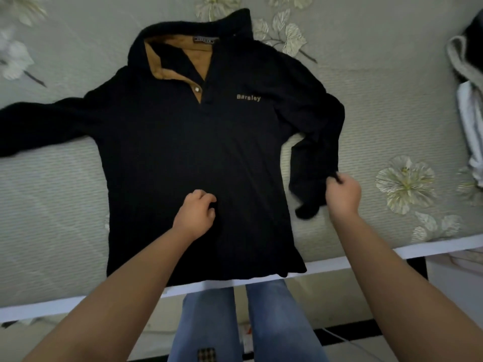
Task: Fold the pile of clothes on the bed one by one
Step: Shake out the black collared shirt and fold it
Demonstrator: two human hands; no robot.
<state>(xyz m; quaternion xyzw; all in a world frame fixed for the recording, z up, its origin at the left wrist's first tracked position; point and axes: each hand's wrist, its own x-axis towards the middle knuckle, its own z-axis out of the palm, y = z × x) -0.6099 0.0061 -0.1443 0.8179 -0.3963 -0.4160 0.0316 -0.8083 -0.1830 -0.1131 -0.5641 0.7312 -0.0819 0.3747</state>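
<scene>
The black shirt (188, 152) lies face up across the bed (379, 113), collar pointing away from the person, hem right at the bed's near edge. The right hand (342, 194) is just beside the shirt's right side, fingers curled in a pinch on the right sleeve (313, 158) near its cuff. The left hand (194, 212) sits over the shirt's lower middle, fingers loosely curled; whether it grips cloth or merely presses on it I cannot tell.

Now the risks, as I judge them. That sleeve is already bent back on itself beside the shirt's body, so swinging it across could carry a twist into the fold and leave a lump. If the left hand lets up, the pull could drag the whole body sideways and skew it. The hem hangs at the bed's edge, so a tug toward the person might slide it off.

Hard to read: the left sleeve (39, 126) runs out of frame beyond the shirt's left side, its cuff unseen. The pile of clothes (467, 87), far off the shirt's right shoulder, is cut by the frame edge, so its count is unknowable. Black on black hides creases
</scene>
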